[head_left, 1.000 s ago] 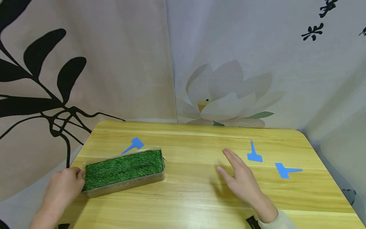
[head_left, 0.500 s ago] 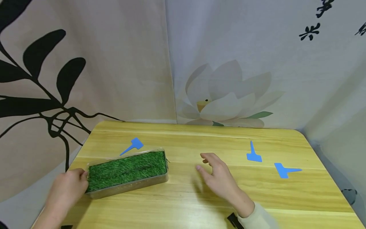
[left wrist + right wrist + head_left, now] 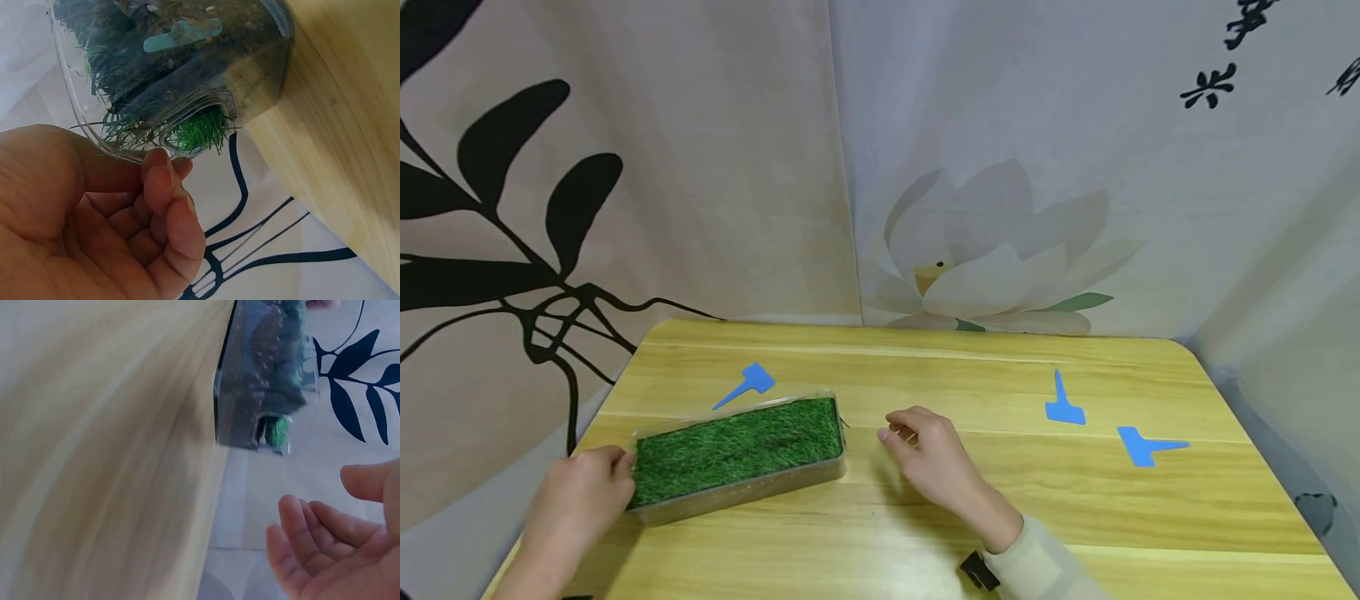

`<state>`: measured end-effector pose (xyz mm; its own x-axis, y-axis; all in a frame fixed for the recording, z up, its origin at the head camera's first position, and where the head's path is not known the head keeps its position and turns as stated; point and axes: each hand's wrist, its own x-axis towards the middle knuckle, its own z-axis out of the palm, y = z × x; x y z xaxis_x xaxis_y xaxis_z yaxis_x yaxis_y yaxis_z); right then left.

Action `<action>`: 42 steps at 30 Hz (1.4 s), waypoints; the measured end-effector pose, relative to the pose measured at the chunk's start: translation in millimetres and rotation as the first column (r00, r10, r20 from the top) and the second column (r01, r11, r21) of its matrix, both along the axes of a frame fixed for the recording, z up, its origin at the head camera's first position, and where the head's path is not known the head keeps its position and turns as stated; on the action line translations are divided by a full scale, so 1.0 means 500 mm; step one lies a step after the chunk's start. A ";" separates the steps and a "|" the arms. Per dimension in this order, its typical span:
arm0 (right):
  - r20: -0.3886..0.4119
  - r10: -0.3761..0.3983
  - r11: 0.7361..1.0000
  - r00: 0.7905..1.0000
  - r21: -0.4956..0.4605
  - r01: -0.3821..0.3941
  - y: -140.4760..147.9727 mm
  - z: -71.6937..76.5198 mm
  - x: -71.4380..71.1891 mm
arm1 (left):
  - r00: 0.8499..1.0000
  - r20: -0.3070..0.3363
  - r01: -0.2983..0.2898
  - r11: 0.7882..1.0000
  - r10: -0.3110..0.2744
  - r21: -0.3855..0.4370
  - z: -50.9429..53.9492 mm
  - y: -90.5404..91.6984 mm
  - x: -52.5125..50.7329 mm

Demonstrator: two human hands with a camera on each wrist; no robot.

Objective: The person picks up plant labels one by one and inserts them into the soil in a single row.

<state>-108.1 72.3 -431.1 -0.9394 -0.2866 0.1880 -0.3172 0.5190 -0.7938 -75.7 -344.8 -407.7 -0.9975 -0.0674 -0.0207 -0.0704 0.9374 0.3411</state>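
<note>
A clear plastic box filled with green artificial grass stands at the left of the wooden table, set at a slant. At its left end my left hand pinches the rim between thumb and curled fingers; the left wrist view shows the fingertips at the box's edge, beside a cut-out with grass poking through. My right hand hovers just right of the box's other end, apart from it, with loosely bent fingers and nothing held. In the right wrist view a gap separates its fingers from the box.
A blue T-shaped plant label lies behind the box. Two more, an upright one and a sideways one, lie at the right of the table. A printed curtain hangs behind the back edge.
My right hand has moved left towards the box, and its fingers have bent more. The box has shifted slightly right with my left hand still holding its end.
</note>
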 end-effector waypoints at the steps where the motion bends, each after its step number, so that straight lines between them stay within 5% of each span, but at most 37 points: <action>1: 0.004 0.006 1.000 1.000 0.000 -0.006 -0.004 -0.002 0.000 | 1.000 -0.010 0.009 1.000 -0.009 -0.001 -0.001 0.002 0.001; 13: 0.035 0.040 0.999 0.999 -0.002 -0.040 -0.033 -0.014 -0.007 | 0.998 -0.058 0.016 1.000 -0.016 0.008 -0.004 0.023 0.009; 19: 0.075 0.060 0.998 0.995 -0.033 -0.058 -0.045 -0.013 -0.017 | 0.999 -0.031 0.017 1.000 -0.016 0.025 -0.002 0.042 0.005; 42: 0.129 -0.074 0.997 0.989 0.008 0.074 0.008 -0.006 -0.021 | 0.997 -0.028 0.079 0.995 -0.077 0.068 -0.004 0.124 -0.006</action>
<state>-118.5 76.5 -434.3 -0.9744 -0.2160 0.0629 -0.1729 0.5401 -0.8236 -78.8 -283.0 -409.6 -0.9999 0.0113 0.0027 0.0114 0.9136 0.4064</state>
